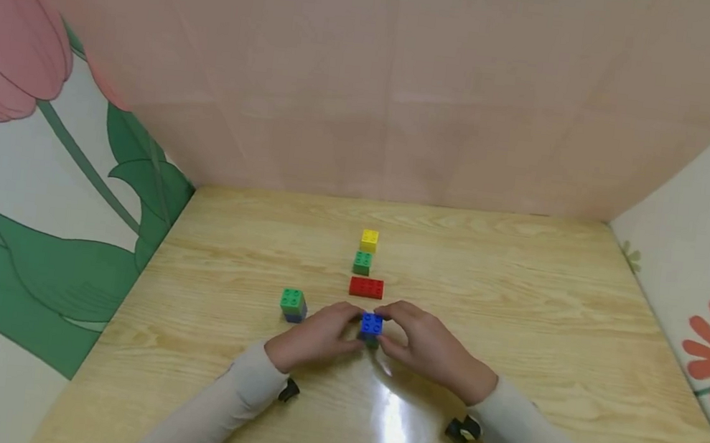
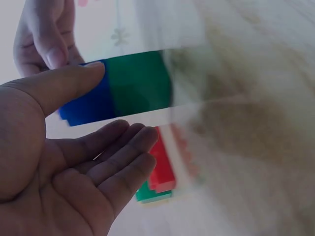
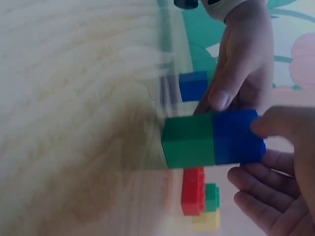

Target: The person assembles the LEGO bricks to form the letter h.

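A blue toy building brick sits on top of a green brick, forming a small upright stack between the two hands. My right hand pinches the blue brick, its thumb on one face and the index finger at the far side. From the other side, my left hand cups round the stack. Its thumb lies across the blue brick in the left wrist view, while its other fingers are extended and relaxed beside the bricks.
Left of the hands stands another stack, green over blue. Behind the hands, a long red brick, a green brick and a yellow brick run back in a line. Walls border the wooden table at the back and sides.
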Motion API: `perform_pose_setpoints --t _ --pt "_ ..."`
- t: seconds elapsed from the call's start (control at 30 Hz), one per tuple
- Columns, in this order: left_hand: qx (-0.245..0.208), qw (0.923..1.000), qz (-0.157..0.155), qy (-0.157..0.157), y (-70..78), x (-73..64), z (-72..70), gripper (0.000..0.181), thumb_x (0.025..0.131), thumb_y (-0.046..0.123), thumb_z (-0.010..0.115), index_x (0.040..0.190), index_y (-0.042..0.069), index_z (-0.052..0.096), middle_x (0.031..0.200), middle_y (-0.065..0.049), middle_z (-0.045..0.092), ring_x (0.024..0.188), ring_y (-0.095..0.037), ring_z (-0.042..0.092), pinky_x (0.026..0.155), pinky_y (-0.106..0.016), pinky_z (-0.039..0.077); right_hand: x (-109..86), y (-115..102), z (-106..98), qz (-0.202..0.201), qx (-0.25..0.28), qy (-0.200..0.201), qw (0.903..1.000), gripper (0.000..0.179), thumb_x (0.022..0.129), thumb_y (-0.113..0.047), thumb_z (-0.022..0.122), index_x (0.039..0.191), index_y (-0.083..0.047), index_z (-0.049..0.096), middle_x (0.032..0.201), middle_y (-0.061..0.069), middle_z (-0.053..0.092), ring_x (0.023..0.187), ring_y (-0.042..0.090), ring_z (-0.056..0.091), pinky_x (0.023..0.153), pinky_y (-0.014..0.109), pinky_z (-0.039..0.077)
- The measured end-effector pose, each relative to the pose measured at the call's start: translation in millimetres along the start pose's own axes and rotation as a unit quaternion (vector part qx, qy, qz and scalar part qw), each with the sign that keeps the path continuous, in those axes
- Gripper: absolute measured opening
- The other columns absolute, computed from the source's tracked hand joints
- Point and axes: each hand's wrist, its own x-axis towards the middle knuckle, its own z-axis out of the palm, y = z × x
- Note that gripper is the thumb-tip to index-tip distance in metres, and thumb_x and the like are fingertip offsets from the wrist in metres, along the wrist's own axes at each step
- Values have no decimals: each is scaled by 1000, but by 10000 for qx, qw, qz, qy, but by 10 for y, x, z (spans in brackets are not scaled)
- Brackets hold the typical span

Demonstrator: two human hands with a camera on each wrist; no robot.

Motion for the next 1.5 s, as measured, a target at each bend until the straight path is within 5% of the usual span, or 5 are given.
perform_pose_setpoints --t 0.4,0.63,0.77,0.93,1.5 --pt "-96 9992 -149 356 222 -174 -321 62 91 40 69 143 15 47 138 -2 51 124 -23 53 99 -39 47 52 10 -209 -503 -24 507 9974 39 93 -27 67 127 -9 60 123 2 62 111 19 61 90 39 53" --pt "207 9932 28 1144 242 -335 -537 60 92 44 65 143 17 46 140 1 50 125 -18 51 99 -39 47 119 14 -259 -500 -129 695 9962 39 93 -26 66 127 -8 60 122 4 63 111 20 61 90 40 53" --pt "281 9876 -156 1537 123 -432 -663 62 92 48 64 143 18 47 142 1 48 110 -16 59 95 -38 49 142 59 -266 -433 -113 735 9963 41 93 -25 68 130 -10 59 124 5 62 113 21 60 91 41 53" --pt "-90 9853 -237 1690 -141 -557 -743 70 89 56 62 147 22 42 145 5 43 132 -18 43 102 -43 44 167 120 -266 -269 -156 802 9963 47 92 -31 69 133 -11 57 128 4 60 116 22 59 93 42 51" --pt "-635 9858 -201 1543 -713 -783 -670 71 87 31 75 147 17 41 145 0 44 134 -25 41 104 -50 40 260 355 -123 372 -144 680 9969 56 88 -31 74 136 -10 56 130 9 59 119 27 57 96 45 49"
